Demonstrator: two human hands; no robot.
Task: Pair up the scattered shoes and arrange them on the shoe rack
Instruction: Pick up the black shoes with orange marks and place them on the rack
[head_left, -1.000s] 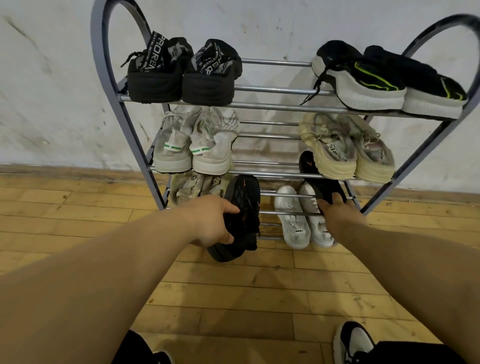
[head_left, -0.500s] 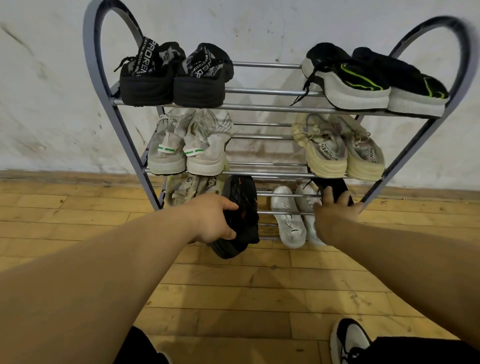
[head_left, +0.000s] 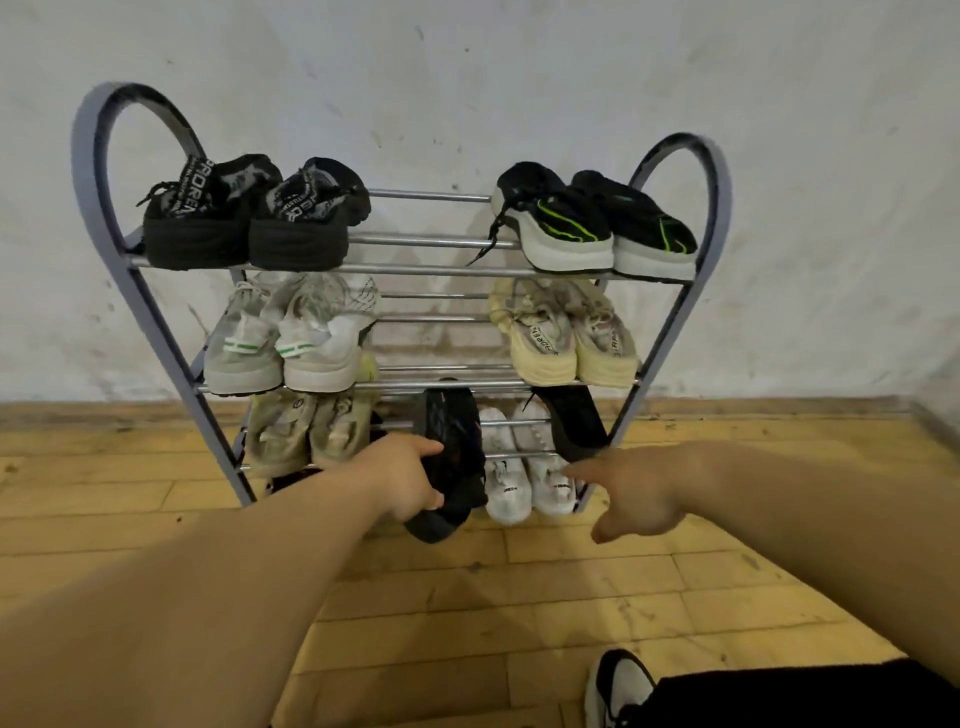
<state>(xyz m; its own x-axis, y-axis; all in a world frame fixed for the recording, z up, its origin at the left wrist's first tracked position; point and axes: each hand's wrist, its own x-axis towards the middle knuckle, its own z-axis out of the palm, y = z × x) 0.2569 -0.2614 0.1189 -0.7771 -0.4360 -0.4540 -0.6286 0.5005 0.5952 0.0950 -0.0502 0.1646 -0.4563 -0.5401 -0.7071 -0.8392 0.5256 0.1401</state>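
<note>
Placing last pair, bottom shelf of shoe rack (head_left: 156, 332). Left hand (head_left: 402, 480) grip clenched on black shoe (head_left: 449, 457), sole outward, half in. Right hand (head_left: 641, 496) released, empty; mate (head_left: 576, 423) leans behind white sneakers (head_left: 524, 480) (crowded). Next: seat both together.

A home-like room; a shoe rack (head_left: 130, 280) against a scuffed white wall (head_left: 519, 78), on wood-plank floor (head_left: 519, 597).

The shoe rack (head_left: 130, 291) stands on the wooden floor (head_left: 519, 597) against the wall. Its top shelf carries two black pairs (head_left: 249, 218) (head_left: 592, 223); the middle shelf carries a white pair (head_left: 285, 338) and a cream pair (head_left: 566, 338). The bottom shelf carries a beige pair (head_left: 306, 431), white sneakers (head_left: 524, 467) and two black shoes (head_left: 449, 441) (head_left: 576, 421).
</note>
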